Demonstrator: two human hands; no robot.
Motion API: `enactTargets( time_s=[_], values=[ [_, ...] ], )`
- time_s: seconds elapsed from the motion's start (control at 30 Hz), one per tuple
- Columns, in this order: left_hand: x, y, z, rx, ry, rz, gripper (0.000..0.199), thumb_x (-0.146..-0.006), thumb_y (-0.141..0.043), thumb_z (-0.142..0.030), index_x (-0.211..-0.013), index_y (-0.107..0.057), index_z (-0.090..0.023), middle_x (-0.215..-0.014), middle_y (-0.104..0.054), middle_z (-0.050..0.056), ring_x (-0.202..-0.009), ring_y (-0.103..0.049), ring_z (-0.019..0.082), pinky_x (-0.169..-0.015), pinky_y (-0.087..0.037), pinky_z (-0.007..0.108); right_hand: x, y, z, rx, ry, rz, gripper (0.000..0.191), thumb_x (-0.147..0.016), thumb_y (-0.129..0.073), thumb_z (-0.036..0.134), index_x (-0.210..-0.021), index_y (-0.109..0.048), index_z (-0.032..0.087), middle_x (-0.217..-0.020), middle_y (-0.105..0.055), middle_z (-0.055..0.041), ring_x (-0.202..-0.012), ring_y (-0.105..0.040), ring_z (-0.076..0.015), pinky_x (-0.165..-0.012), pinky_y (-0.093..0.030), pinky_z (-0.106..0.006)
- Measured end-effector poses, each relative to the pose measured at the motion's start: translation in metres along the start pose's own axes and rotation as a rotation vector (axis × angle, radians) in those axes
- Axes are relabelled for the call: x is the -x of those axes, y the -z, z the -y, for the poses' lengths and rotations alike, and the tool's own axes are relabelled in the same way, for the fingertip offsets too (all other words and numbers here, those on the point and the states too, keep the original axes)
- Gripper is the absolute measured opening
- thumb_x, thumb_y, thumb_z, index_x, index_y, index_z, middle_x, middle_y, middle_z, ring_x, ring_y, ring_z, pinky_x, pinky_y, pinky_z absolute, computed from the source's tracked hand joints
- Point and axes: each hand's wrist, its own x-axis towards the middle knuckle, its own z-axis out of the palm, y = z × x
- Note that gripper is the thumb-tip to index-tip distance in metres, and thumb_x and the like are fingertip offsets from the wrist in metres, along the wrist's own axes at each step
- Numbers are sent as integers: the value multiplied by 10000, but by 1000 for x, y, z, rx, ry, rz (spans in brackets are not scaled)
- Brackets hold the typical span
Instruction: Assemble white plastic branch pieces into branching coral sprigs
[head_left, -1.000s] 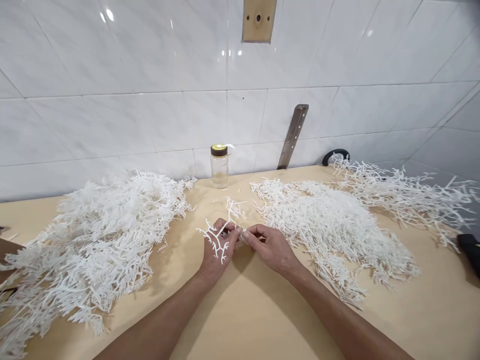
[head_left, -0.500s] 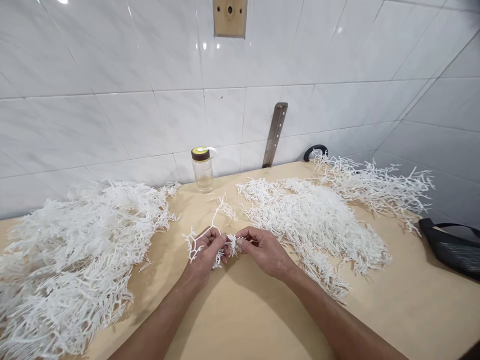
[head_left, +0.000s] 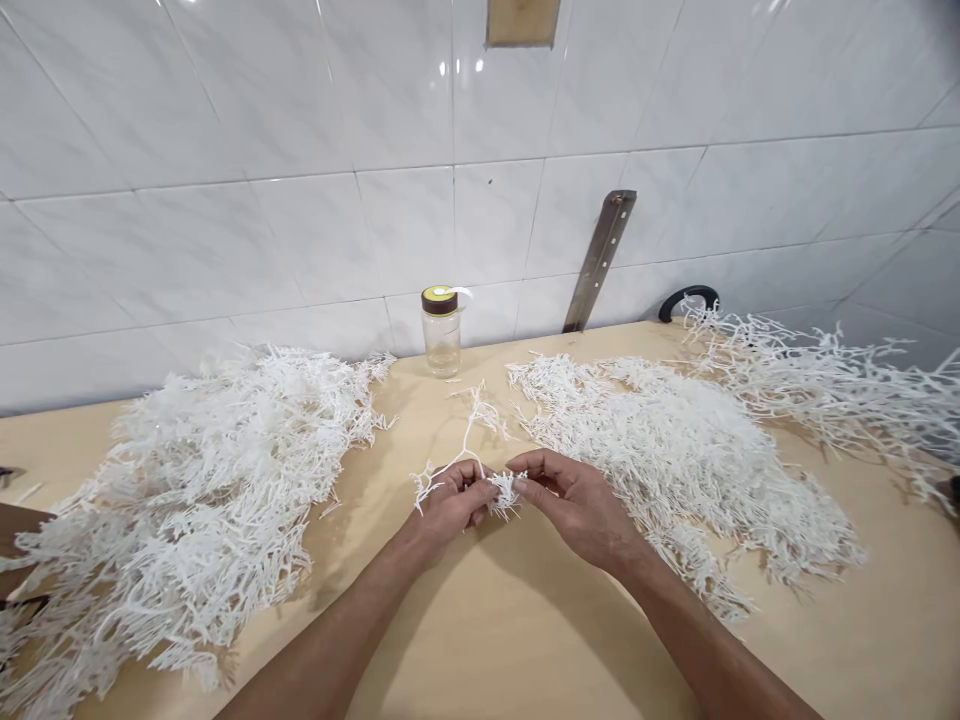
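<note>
My left hand (head_left: 454, 508) is closed in a pinch around a white branching twig (head_left: 468, 432), whose thin forked arms stick out above and to the left of the fingers. Between the two hands sits a small tuft of short white sprigs (head_left: 504, 491), gripped at its left side by the left thumb and fingers. At the tuft's right side, the thumb and index finger of my right hand (head_left: 581, 503) are closed on the tips of the sprigs. The exact pinch points are partly hidden by the fingers.
A large pile of white twigs (head_left: 225, 500) lies to the left, and a dense heap of sprigs (head_left: 675, 450) to the right. Longer branches (head_left: 825, 385) spread at the far right. A lidded clear bottle (head_left: 442, 340) and a metal strip (head_left: 600, 262) stand near the tiled wall.
The view has swung left, so the piles, bottle and hands appear farther right. Both hands keep hold of the white pieces, and the tuft between them now looks more gathered.
</note>
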Motion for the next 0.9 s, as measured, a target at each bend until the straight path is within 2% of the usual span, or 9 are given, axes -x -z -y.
enactTargets(
  time_s=[0.17, 0.37, 0.53, 0.73, 0.9],
  values=[
    [4, -3, -5, -34, 38, 27, 326, -675, -714, -452, -792, -684, -150, -574, -515, -28, -471, -360, 63, -449, -211, 213, -1, 1, 0, 1, -52, -39, 180, -853, -625, 328, -981, -682, 215, -921, -733, -43, -851, -681, -202, -783, -532, -337],
    [4, -7, -3, -44, 8, -53, 352, -706, -691, -497, -785, -634, -158, -530, -490, -40, -455, -379, 70, -443, -242, 202, -2, 2, -2, -16, -68, -56, 188, -847, -632, 342, -973, -680, 210, -919, -722, -40, -859, -667, -193, -796, -521, -335],
    [2, -5, 5, -171, -87, -93, 284, -807, -596, -453, -787, -609, -170, -501, -484, -44, -447, -380, 80, -458, -279, 209, -2, 4, -1, -116, -98, -25, 231, -875, -619, 386, -996, -659, 194, -836, -705, -30, -788, -650, -175, -750, -512, -313],
    [2, -3, 6, -325, -191, -135, 272, -880, -533, -429, -816, -613, -177, -542, -490, -40, -497, -416, 96, -515, -330, 222, -1, 3, -2, -22, -97, 48, 272, -924, -539, 427, -864, -655, 188, -722, -631, -5, -691, -586, -158, -651, -459, -282],
    [3, -5, 9, -401, -293, -150, 263, -889, -534, -416, -837, -635, -179, -596, -531, -22, -533, -436, 109, -540, -346, 231, -2, -1, -7, -7, -89, -8, 278, -909, -551, 416, -797, -658, 186, -680, -607, 1, -665, -558, -153, -634, -427, -275]
  ],
)
